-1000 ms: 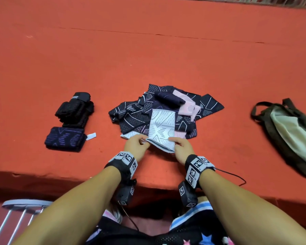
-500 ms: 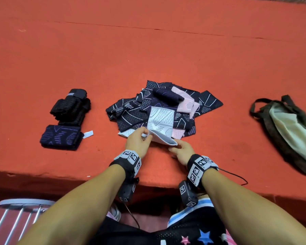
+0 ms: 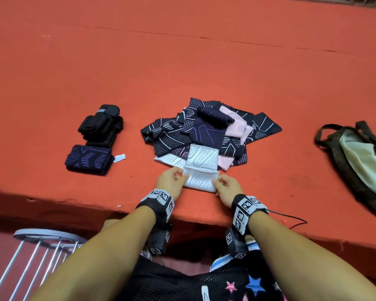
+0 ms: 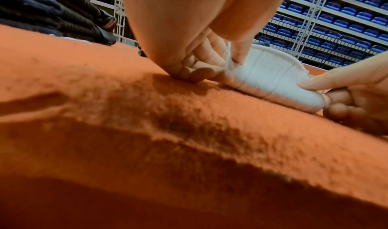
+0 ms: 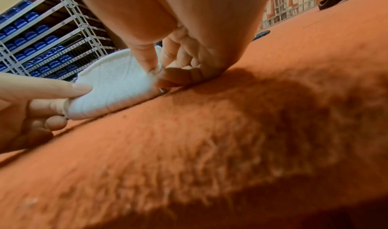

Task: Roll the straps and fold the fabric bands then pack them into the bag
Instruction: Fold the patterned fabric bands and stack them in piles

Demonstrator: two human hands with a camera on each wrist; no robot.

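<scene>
A white patterned fabric band (image 3: 201,170) lies at the near edge of the heap, its near end folded over. My left hand (image 3: 172,181) pinches the fold's left corner, thumb on top (image 4: 237,53). My right hand (image 3: 226,187) pinches its right corner (image 5: 151,66). The white band (image 4: 273,81) (image 5: 113,86) bulges up between both hands. Behind it sits a heap of dark navy and pink bands (image 3: 208,131). Rolled black straps (image 3: 101,126) and a folded navy band (image 3: 88,159) lie at the left. The olive bag (image 3: 360,161) lies open at the right.
Everything rests on an orange felt-covered table (image 3: 182,61) whose front edge runs just under my wrists. A grey metal stool (image 3: 41,242) stands below at the lower left. Metal shelves with blue items (image 4: 335,21) line the background.
Both hands have drawn the white band toward the table's near edge, off the heap, and its near end now lies folded over, flatter than before.
</scene>
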